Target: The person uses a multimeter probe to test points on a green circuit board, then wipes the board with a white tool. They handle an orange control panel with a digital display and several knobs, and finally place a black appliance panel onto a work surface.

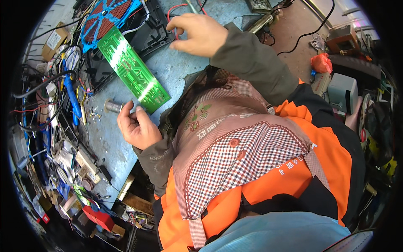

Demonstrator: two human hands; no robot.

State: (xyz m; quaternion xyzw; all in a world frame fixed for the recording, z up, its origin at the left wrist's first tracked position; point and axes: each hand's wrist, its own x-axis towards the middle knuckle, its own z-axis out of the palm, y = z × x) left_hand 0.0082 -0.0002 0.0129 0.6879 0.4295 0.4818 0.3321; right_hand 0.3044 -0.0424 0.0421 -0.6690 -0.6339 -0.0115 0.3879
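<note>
A long green circuit board [134, 73] slants across the bench, its upper end overlapping a blue-framed copper coil [107, 19]. Beside the board's lower corner is my left hand [138, 128], palm turned up. Its fingers are loosely curled, with the thumb tip apart from the forefinger and close to the board's edge. I cannot make out whether the thumb touches it. A small spool of solder wire [113, 106] lies by those fingertips. My right hand [199, 35] hovers over the bench right of a black plastic housing [153, 31], thumb and forefinger apart, with nothing visible between them.
Tangled cables and tools, including a blue-handled tool [71, 90], crowd the bench's left side. Red wire [172, 11] runs beyond my right hand. A red box [98, 218] sits lower left. At right are a grey box [342, 94] and an orange-red plastic bag [321, 63].
</note>
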